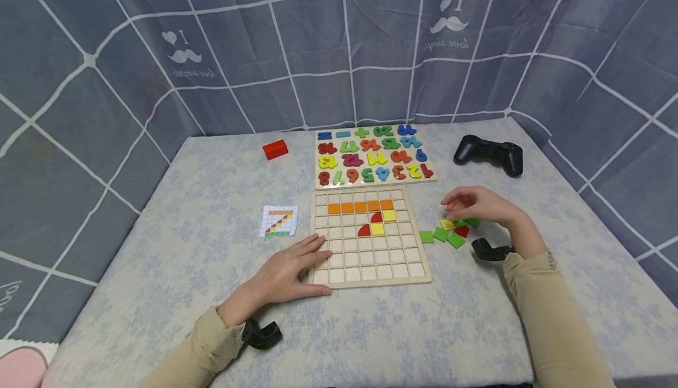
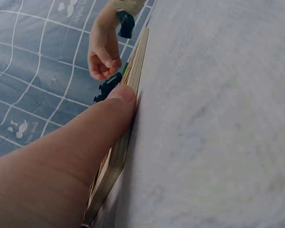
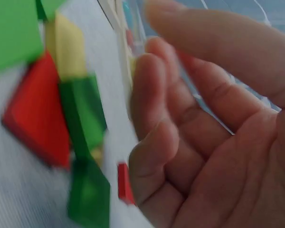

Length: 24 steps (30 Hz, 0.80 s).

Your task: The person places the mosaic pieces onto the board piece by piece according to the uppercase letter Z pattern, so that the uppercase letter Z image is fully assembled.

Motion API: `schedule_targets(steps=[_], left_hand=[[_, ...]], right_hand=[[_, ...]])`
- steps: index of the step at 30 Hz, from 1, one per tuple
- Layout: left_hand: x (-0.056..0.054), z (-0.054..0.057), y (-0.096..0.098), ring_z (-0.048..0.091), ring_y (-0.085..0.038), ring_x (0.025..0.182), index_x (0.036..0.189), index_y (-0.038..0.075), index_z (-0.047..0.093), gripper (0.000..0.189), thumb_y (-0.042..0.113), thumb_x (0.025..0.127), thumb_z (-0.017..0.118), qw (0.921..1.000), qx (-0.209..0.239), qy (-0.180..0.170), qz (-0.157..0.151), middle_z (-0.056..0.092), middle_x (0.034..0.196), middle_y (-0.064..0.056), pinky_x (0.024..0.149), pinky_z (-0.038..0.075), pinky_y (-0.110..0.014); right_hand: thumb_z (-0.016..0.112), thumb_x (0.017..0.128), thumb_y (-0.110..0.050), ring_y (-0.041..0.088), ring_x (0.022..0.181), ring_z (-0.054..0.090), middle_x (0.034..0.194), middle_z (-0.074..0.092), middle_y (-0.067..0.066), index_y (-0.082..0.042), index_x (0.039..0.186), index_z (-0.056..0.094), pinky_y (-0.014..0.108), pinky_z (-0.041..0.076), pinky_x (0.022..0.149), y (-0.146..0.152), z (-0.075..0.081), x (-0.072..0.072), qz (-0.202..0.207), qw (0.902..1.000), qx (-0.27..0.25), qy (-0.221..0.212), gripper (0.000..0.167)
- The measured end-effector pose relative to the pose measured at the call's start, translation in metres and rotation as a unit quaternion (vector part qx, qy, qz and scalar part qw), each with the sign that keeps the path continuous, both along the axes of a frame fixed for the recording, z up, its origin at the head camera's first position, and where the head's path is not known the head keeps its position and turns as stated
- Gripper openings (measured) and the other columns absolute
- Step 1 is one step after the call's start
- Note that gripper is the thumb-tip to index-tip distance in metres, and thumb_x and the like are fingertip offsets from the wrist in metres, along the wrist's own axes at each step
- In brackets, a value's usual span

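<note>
My left hand [image 1: 286, 270] rests, fingers spread, on the left edge of a wooden grid board [image 1: 371, 278]; its thumb [image 2: 121, 95] lies at the near edge. A row of orange squares [image 1: 360, 206] lies in the board, with two yellow squares [image 1: 377, 229] and two red rounded pieces [image 1: 364, 231] below. My right hand [image 1: 479, 204] hovers right of the board, over a loose pile of green tiles [image 1: 456, 240], a yellow tile [image 1: 447, 224] and red pieces [image 3: 42, 114]. Its fingers are loosely bent, and nothing shows between them.
A pattern card [image 1: 279, 221] lies left of the board. Behind the board is a number puzzle [image 1: 371, 153] with coloured digits. A red block [image 1: 275, 149] stands at the back left, a black game controller [image 1: 488, 153] at the back right. Grid-patterned curtains [image 1: 296, 40] surround the table.
</note>
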<state>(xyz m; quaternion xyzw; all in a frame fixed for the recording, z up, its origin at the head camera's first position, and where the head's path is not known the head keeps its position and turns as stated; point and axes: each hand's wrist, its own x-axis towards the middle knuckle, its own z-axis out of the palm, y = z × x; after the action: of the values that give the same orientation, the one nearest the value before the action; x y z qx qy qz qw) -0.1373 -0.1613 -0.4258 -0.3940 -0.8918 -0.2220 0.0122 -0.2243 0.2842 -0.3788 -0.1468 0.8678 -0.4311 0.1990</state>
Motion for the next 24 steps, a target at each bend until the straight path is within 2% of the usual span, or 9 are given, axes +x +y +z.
schedule_targets(steps=[7,14,21,24], left_hand=[[-0.001,0.000,0.000,0.029,-0.023,0.137,0.135,0.013,0.054,0.075,0.063,0.079,0.062,1.0000,-0.005,-0.003,0.002,0.037,0.147,-0.009,0.106,0.034,-0.041],[-0.001,0.001,0.000,0.028,-0.022,0.138,0.135,0.013,0.054,0.075,0.063,0.079,0.062,1.0000,-0.004,-0.006,0.002,0.037,0.147,-0.009,0.106,0.033,-0.041],[-0.001,0.001,0.001,0.028,-0.022,0.138,0.134,0.013,0.054,0.075,0.063,0.079,0.062,1.0000,-0.004,-0.005,0.002,0.037,0.147,-0.009,0.106,0.034,-0.042],[-0.001,0.000,0.000,0.028,-0.022,0.138,0.134,0.013,0.054,0.075,0.063,0.079,0.062,1.0000,-0.005,-0.003,0.002,0.037,0.147,-0.009,0.105,0.034,-0.042]], right_hand=[[0.071,0.083,-0.014,0.015,0.084,0.062,0.106,0.064,0.016,0.005,0.118,0.058,0.027,0.050,0.076,0.012,-0.004,0.001,0.000,0.9999,0.001,-0.016,0.042],[0.075,0.080,-0.011,0.014,0.073,0.059,0.108,0.065,0.019,0.006,0.115,0.060,0.027,0.048,0.066,0.005,-0.008,0.000,0.019,0.9995,-0.004,-0.023,0.042],[0.076,0.078,-0.009,0.015,0.060,0.049,0.078,0.063,0.006,0.004,0.105,0.065,0.026,0.043,0.056,-0.001,-0.010,-0.002,0.028,0.9985,0.048,-0.005,0.033],[0.075,0.077,-0.008,0.016,0.060,0.048,0.073,0.059,0.004,0.003,0.101,0.065,0.027,0.042,0.055,-0.004,-0.010,-0.002,0.030,0.9975,0.064,-0.001,0.028]])
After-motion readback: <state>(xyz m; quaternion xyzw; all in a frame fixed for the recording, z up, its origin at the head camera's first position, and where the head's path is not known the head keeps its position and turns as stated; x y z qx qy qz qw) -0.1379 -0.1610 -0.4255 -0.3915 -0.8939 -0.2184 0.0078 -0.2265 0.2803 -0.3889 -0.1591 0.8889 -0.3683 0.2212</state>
